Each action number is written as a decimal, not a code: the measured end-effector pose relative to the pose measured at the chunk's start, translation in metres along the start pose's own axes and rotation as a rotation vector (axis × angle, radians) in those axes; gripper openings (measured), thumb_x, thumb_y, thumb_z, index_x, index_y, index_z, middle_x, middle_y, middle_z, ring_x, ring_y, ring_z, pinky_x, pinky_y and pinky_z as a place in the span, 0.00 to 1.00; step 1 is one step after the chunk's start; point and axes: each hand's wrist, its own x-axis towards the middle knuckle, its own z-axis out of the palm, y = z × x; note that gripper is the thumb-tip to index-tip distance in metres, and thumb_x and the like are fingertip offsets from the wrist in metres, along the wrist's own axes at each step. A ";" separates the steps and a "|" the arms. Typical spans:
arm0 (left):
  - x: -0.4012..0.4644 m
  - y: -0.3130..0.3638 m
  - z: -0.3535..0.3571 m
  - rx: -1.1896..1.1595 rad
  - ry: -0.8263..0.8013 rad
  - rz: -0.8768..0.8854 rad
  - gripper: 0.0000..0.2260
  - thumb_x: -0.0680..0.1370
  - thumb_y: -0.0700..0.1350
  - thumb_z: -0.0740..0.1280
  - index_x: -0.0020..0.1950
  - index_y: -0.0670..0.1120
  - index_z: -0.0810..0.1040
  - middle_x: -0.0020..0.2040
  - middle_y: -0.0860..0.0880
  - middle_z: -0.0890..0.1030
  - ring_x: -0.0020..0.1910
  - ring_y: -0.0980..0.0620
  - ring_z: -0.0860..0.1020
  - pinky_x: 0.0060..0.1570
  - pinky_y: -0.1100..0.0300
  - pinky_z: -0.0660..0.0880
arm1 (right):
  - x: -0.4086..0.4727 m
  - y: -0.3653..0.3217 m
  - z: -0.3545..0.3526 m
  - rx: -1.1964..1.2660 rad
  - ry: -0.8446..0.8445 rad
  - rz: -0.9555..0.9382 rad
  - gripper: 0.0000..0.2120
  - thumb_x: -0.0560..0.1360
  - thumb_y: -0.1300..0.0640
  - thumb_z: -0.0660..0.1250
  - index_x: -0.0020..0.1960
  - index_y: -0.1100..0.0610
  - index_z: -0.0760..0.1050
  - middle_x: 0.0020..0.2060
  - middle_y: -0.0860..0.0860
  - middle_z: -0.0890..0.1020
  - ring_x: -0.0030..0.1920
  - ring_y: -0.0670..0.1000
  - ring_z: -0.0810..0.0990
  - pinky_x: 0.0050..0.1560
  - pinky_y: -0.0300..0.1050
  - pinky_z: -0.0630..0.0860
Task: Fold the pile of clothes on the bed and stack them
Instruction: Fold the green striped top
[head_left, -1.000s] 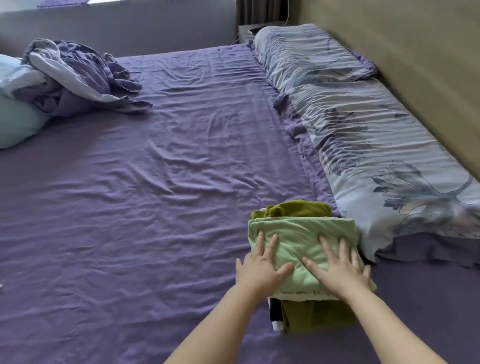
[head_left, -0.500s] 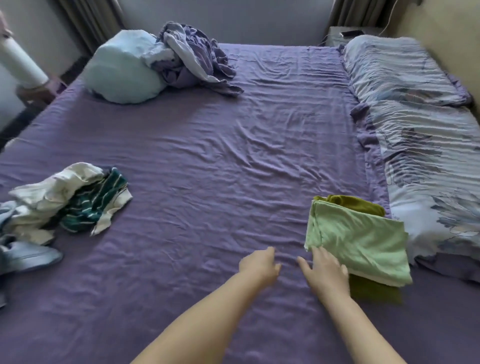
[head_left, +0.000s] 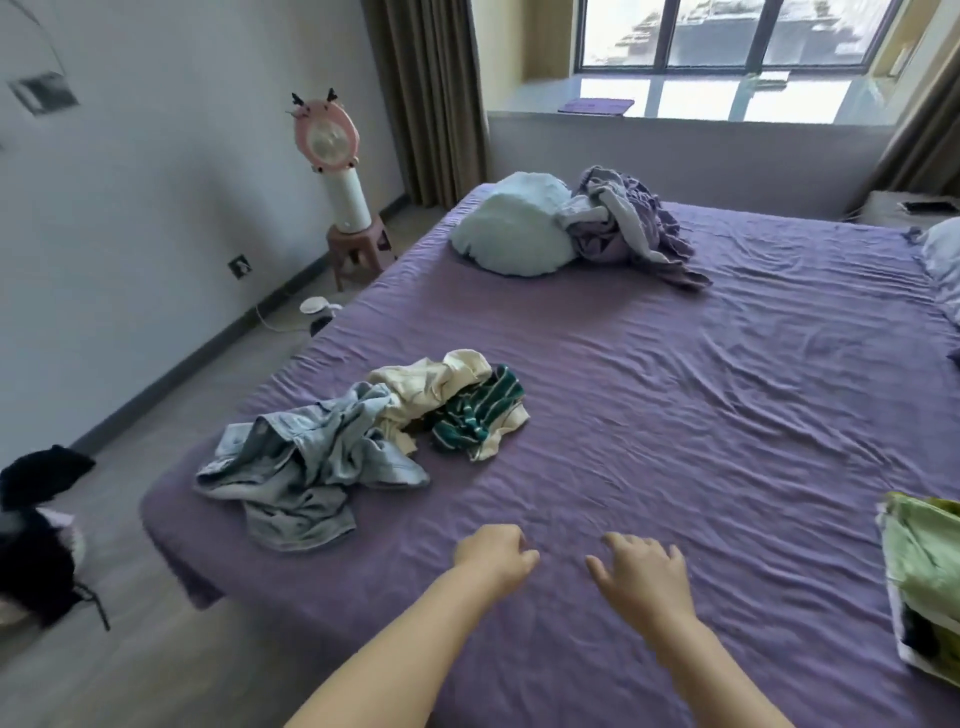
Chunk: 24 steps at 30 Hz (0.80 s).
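A loose pile of unfolded clothes lies on the left part of the purple bed (head_left: 675, 415): a light blue denim garment (head_left: 306, 462), a cream garment (head_left: 431, 387) and a green striped garment (head_left: 475, 415). At the right edge sits the folded stack (head_left: 924, 577) with a light green piece on top. My left hand (head_left: 493, 556) hovers over the sheet near the front edge, fingers loosely curled, holding nothing. Beside it, my right hand (head_left: 639, 577) has relaxed, spread fingers and is also empty. Both hands are between the pile and the stack, touching neither.
A pale blue cushion (head_left: 511, 231) and a crumpled purple-grey quilt (head_left: 623, 223) lie at the far end. A pillow corner (head_left: 943, 249) shows at far right. On the floor at left stand a pink fan (head_left: 337, 171) on a stool and dark bags (head_left: 36, 535).
My hands have come off the folded light green stack and moved left over bare sheet. The view swung left, bringing the unfolded pile into the middle and pushing the stack to the right edge.
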 end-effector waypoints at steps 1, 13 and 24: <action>-0.009 -0.026 -0.009 -0.003 0.020 -0.009 0.18 0.78 0.57 0.59 0.64 0.51 0.75 0.65 0.47 0.76 0.64 0.46 0.73 0.58 0.55 0.70 | -0.005 -0.026 0.002 -0.005 0.008 -0.023 0.22 0.77 0.38 0.54 0.66 0.47 0.68 0.64 0.46 0.75 0.67 0.50 0.69 0.68 0.53 0.58; -0.066 -0.216 -0.076 -0.143 0.167 -0.112 0.16 0.78 0.56 0.61 0.62 0.51 0.76 0.62 0.48 0.78 0.62 0.48 0.75 0.58 0.57 0.71 | -0.022 -0.233 -0.009 -0.046 -0.001 -0.295 0.19 0.78 0.44 0.56 0.66 0.50 0.67 0.62 0.50 0.75 0.65 0.53 0.71 0.63 0.49 0.64; 0.013 -0.213 -0.106 -0.195 0.124 -0.099 0.15 0.78 0.54 0.61 0.61 0.51 0.77 0.61 0.50 0.79 0.60 0.50 0.76 0.57 0.58 0.72 | 0.074 -0.229 -0.013 -0.032 -0.069 -0.223 0.19 0.78 0.43 0.56 0.65 0.50 0.68 0.61 0.50 0.76 0.64 0.54 0.71 0.62 0.49 0.66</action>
